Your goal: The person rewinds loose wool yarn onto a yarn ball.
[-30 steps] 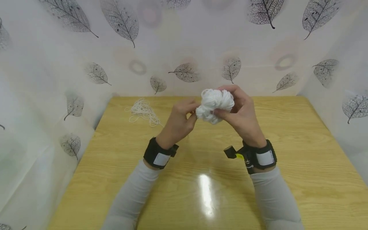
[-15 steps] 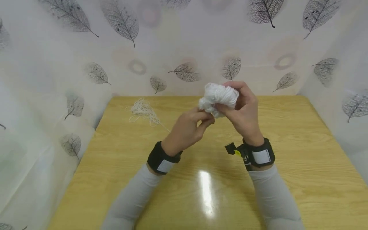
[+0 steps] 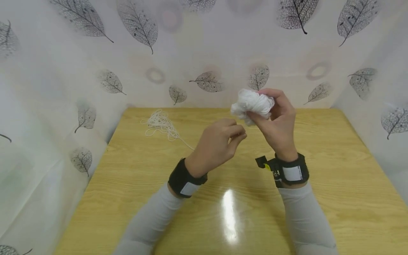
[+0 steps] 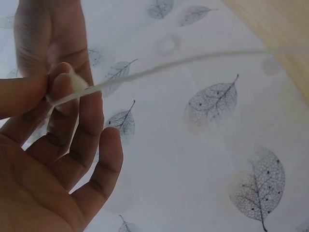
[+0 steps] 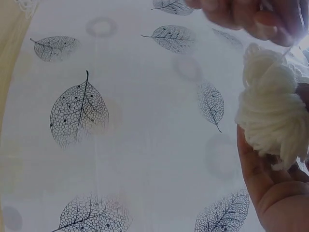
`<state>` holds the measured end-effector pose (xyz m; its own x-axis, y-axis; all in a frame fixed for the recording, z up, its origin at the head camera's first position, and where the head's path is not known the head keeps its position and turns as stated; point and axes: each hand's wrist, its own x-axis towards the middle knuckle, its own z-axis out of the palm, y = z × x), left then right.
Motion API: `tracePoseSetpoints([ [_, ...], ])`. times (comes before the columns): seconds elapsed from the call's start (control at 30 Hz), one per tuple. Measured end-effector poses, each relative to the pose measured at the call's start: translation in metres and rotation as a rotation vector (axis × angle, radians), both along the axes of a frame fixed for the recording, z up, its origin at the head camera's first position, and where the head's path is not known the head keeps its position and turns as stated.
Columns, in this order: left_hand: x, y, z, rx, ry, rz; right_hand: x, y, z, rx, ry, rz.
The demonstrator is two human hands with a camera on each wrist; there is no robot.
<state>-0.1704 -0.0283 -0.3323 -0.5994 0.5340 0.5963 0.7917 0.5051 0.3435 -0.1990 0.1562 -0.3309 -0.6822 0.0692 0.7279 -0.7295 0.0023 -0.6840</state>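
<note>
In the head view my right hand (image 3: 281, 125) grips a bundle of white yarn (image 3: 252, 102), thumb across its near side, held up above the table. The right wrist view shows the wound loops of the yarn bundle (image 5: 273, 108) resting against the fingers. Just left of and below the bundle is my left hand (image 3: 218, 146), its thumb and index finger pinching a white yarn strand (image 4: 193, 59). That strand runs off toward a loose tangle of yarn (image 3: 162, 124) lying at the back left of the table. Part of the bundle is hidden behind my right thumb.
The wooden table (image 3: 325, 198) reaches back to a pale curtain (image 3: 216, 42) printed with dark leaves, which also hangs along both sides. Each wrist wears a black strap with a small camera; the right strap (image 3: 291, 170) shows a white patch.
My left hand has drawn away from the yarn bundle, moving right and toward me. The right hand has lifted the bundle slightly and shifted it right; the strand from the tangle shows more.
</note>
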Motion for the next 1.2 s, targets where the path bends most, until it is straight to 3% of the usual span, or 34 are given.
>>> tracePoseSetpoints([
  [0.17, 0.009, -0.009, 0.007, 0.057, 0.029, 0.016, -0.001, -0.001, -0.003, 0.183, 0.028, -0.013],
  [0.33, 0.011, -0.014, 0.014, 0.074, 0.058, 0.048, -0.003, 0.000, -0.006, 0.422, 0.030, -0.012],
  [0.5, 0.007, -0.016, 0.014, 0.058, 0.075, 0.079, -0.001, 0.003, -0.007, 0.588, -0.038, 0.026],
  [0.63, 0.000, -0.021, 0.013, 0.075, 0.083, 0.127, 0.002, 0.006, -0.006, 0.660, -0.133, 0.109],
  [0.73, -0.009, -0.026, 0.011, 0.105, 0.097, 0.142, 0.005, 0.006, -0.004, 0.678, -0.211, 0.193],
  [0.97, -0.025, -0.030, 0.005, 0.224, 0.087, 0.077, 0.014, 0.008, 0.004, 0.610, -0.335, 0.358],
  [1.2, -0.029, -0.031, -0.001, 0.266, 0.048, 0.046, 0.018, 0.010, 0.010, 0.522, -0.305, 0.441],
])
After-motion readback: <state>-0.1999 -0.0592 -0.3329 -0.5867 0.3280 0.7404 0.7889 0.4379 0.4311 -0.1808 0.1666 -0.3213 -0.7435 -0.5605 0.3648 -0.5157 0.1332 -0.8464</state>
